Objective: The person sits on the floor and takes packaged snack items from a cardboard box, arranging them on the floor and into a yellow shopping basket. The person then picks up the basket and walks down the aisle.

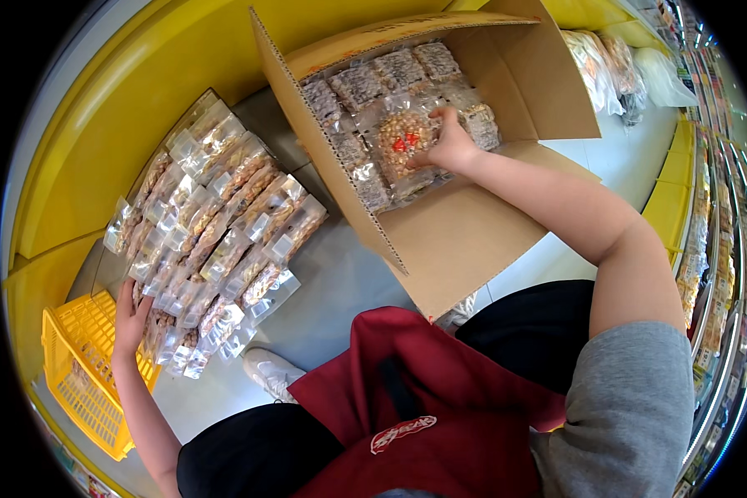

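Observation:
Inside an open cardboard box, my right hand grips the right side of a clear packet of round brown snacks with red pieces. Around and beneath it lie several clear-wrapped, dark-speckled snack blocks. To the left, many clear snack packets stand packed in slanting rows. My left hand rests with spread fingers against the lower left edge of these rows; whether it grips a packet cannot be told.
A yellow plastic basket stands at the lower left, beside my left forearm. Yellow panels run behind the packets and box. Plastic bags lie at the upper right, near stocked shelves. A light shoe is on the floor.

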The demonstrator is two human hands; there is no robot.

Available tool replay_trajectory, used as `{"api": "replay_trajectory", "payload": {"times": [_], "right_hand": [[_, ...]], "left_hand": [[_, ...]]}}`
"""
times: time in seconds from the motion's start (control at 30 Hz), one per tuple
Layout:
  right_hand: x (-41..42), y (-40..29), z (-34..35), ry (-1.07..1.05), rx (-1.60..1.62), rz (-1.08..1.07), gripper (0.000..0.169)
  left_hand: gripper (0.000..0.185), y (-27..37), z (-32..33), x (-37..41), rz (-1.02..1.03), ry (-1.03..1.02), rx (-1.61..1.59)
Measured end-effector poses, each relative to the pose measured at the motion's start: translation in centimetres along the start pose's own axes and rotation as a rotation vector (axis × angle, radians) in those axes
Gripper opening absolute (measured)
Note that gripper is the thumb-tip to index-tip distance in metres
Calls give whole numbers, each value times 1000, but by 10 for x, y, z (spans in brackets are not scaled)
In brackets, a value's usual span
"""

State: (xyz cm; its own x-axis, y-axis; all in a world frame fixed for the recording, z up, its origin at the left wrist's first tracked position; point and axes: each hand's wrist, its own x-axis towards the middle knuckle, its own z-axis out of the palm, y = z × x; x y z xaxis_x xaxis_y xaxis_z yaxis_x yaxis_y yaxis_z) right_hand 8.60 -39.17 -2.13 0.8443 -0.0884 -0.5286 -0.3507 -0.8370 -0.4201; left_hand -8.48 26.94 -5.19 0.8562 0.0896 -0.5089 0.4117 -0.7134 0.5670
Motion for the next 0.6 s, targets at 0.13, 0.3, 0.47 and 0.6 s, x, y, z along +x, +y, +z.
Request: {"api": "replay_trajectory", "payload": {"times": [0.13, 0.3, 0.47, 0.6], "right_hand": [[3, -50, -55, -251, -25, 22, 70], [-15, -59, -195, -167, 200, -395, 81], [-63, -179, -203, -166, 296, -646, 71], [-94, -312, -62, -249, 298, -1059, 56]], "left_hand": [[56, -1, -9, -10, 74, 11, 153], [72, 84, -31, -18, 3, -75, 353], [78, 74, -21, -31, 38, 75, 368], [65, 70, -14, -50, 3, 227, 374]]}}
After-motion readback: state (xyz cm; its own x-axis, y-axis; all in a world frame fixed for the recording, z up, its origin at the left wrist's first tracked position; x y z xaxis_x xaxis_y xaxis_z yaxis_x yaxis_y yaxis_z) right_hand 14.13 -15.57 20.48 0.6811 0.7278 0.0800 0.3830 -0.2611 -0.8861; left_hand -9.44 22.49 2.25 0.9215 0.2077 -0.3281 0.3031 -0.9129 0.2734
